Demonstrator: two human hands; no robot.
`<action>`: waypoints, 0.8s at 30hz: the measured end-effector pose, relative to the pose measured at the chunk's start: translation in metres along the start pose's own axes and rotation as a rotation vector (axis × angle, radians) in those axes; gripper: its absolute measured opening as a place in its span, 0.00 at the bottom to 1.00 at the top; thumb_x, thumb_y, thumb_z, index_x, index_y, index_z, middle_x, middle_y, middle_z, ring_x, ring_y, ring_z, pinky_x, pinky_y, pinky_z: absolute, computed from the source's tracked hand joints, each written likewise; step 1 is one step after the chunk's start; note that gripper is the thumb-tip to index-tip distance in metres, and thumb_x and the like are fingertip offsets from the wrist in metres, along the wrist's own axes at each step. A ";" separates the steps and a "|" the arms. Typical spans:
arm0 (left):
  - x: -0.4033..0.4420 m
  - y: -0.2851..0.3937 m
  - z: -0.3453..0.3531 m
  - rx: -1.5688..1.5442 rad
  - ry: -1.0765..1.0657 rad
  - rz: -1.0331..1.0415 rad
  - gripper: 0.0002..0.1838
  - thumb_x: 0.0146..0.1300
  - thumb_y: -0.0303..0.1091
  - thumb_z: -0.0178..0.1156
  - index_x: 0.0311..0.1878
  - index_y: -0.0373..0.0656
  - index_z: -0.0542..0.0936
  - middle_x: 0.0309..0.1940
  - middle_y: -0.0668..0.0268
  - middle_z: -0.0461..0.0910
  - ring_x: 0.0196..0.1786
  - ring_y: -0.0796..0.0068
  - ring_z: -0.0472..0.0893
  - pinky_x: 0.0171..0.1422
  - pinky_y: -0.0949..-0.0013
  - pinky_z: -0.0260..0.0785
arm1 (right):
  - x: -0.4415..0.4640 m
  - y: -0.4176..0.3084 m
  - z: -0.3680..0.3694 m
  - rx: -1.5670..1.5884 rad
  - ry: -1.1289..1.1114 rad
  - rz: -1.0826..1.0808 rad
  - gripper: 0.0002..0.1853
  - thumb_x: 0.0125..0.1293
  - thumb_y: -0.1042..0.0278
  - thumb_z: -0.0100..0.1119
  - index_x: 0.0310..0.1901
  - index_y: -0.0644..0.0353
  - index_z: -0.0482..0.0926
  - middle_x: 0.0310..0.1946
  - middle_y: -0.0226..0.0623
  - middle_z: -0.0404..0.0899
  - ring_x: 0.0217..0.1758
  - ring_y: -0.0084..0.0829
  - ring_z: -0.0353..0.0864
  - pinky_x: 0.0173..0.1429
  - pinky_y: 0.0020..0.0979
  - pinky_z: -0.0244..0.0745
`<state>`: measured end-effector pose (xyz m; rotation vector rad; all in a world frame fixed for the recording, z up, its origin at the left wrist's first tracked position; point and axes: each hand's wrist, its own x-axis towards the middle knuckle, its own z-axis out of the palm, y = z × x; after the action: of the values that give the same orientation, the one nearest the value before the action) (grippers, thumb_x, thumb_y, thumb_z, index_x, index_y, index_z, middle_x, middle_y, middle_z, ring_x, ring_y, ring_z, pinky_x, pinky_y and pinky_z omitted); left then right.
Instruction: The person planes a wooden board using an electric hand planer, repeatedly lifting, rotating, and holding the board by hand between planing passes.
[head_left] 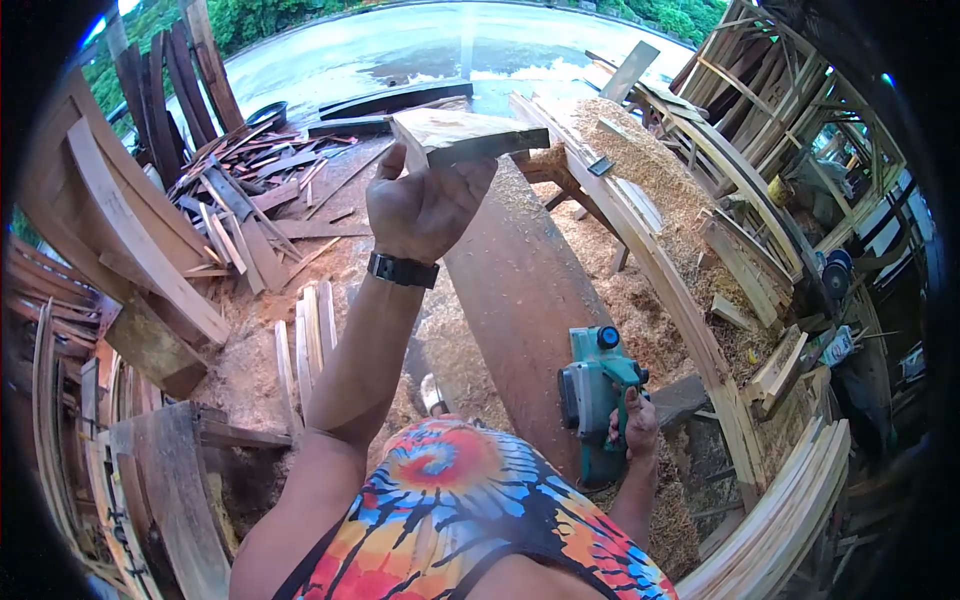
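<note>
My left hand, with a dark band on its wrist, grips a short wooden board from below and holds it up ahead of me. The board has a pale, rough top and a dark edge facing me. Its far side is hidden. Down at the right, my right hand is closed round the handle of a teal electric planer with a dark knob. The planer is at the right edge of a long, wide brown plank; I cannot tell whether it rests there.
Long timber beams run along my right, beside heaped wood shavings. Scrap wood lies piled at the far left. Boards stand at my near left, and a stack of pale strips lies at the lower right.
</note>
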<state>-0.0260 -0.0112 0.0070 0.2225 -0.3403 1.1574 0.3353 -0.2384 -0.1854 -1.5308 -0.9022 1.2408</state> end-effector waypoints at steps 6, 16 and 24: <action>0.002 0.001 -0.002 0.008 -0.039 -0.007 0.38 0.71 0.53 0.48 0.73 0.30 0.62 0.67 0.35 0.67 0.61 0.42 0.71 0.63 0.53 0.73 | -0.001 0.000 0.001 0.012 0.014 0.003 0.34 0.70 0.31 0.55 0.48 0.63 0.77 0.18 0.31 0.72 0.15 0.25 0.72 0.21 0.29 0.67; 0.004 0.000 -0.001 0.030 0.006 0.009 0.41 0.71 0.56 0.45 0.74 0.28 0.59 0.66 0.34 0.66 0.60 0.44 0.71 0.61 0.54 0.74 | 0.003 0.006 -0.003 0.007 0.007 0.002 0.33 0.70 0.31 0.56 0.43 0.63 0.77 0.17 0.32 0.72 0.15 0.26 0.73 0.21 0.29 0.68; 0.002 0.000 0.000 0.034 -0.007 -0.003 0.40 0.70 0.53 0.49 0.73 0.28 0.60 0.67 0.36 0.66 0.59 0.45 0.71 0.61 0.55 0.73 | 0.002 0.003 -0.001 0.023 -0.005 0.006 0.34 0.70 0.32 0.56 0.47 0.64 0.78 0.17 0.31 0.72 0.15 0.25 0.72 0.21 0.29 0.68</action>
<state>-0.0256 -0.0097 0.0081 0.2568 -0.3263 1.1603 0.3370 -0.2374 -0.1888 -1.5136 -0.8841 1.2563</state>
